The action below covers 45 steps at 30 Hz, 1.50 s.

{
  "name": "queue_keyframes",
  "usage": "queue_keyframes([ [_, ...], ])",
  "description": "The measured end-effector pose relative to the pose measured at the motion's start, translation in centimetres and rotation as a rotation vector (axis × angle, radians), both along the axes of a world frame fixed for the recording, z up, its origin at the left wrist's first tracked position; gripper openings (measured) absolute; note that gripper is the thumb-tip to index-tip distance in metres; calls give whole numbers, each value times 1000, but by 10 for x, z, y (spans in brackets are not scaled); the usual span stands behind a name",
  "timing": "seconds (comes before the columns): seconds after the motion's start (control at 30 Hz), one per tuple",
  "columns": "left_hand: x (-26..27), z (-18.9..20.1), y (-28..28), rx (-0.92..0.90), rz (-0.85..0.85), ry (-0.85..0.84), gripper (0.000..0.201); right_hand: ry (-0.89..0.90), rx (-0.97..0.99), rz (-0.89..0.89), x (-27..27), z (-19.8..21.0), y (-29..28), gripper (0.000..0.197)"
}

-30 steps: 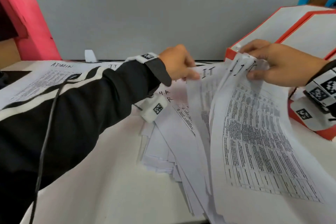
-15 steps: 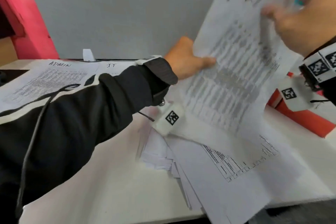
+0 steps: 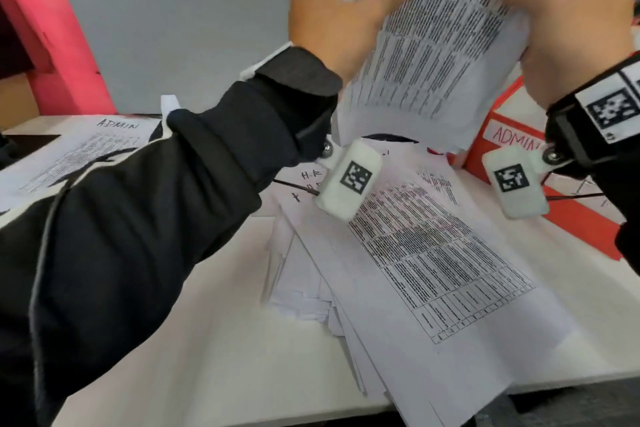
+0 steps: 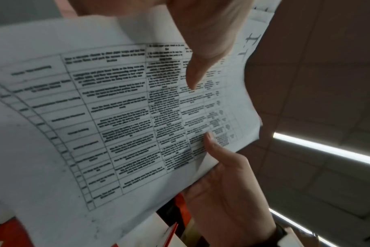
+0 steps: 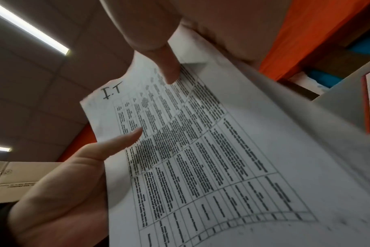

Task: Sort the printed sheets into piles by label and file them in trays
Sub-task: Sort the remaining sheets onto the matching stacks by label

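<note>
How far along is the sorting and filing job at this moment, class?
Done: an ADMIN sheet lies apart on the desk. In hand: left hand and right hand hold up sheets labelled I.T. Left: the loose pile is unsorted; whether anything is in the red ADMIN tray isn't visible.

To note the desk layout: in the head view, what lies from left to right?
White sheet marked ADMIN → black-sleeved left arm → messy white paper heap → red tray labelled ADMIN.
</note>
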State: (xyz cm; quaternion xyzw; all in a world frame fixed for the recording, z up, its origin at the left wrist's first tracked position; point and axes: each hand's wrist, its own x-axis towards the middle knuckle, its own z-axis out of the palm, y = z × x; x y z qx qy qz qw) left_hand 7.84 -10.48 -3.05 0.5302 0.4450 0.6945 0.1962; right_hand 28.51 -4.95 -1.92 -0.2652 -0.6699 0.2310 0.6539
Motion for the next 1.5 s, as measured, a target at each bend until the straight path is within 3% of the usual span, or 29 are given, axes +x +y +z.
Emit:
queue_keyframes([
  [0.07,-7,-5,-3,42,-32,-37,17,7,-70,46,2,-5,0,43],
  [0.13,-12,-23,-2,-40,-73,-53,27,-19,-141,12,6,-24,0,51],
  [0.27,-12,-52,2,-171,-60,-74,49,-52,-154,-43,3,-54,0,37],
  [0.47,-10,-3,-6,-141,17,16,44,-103,149,-118,-1,-9,-6,46],
  [0.6,-23,-32,-7,-169,-134,-26,35,-60,-70,-41,0,-37,-6,52],
  [0.7,-23,-65,-4,-259,-121,-49,26,-85,-150,-15,0,-67,-9,46],
  [0.8,-18,-56,-2,-249,-50,-48,57,-63,-142,-52,-2,-57,-10,45],
  [0.9,-17,-35,-2,-193,-63,-94,44,10,-110,-10,2,-37,-9,46],
  [1.0,-15,-41,-8,-229,-94,-120,41,43,-179,51,3,-48,-8,48],
  [1.1,-8,-65,-13,-394,-36,-52,56,-42,-295,-12,-1,-81,-6,44],
  [1.17,-6,-69,-11,-430,-2,-3,91,-69,-306,-38,-4,-85,-5,40],
  [1.23,-7,-60,-7,-409,24,31,103,-63,-274,-44,-7,-72,-7,35],
  [1.3,-11,-46,-8,-353,29,25,92,-33,-240,-32,-7,-56,-10,36],
  [1.4,-18,-51,-11,-322,-18,55,36,3,-290,-4,-8,-57,-9,41],
  [1.5,-30,-64,-15,-298,18,168,21,-80,-438,31,-14,-76,-9,42],
])
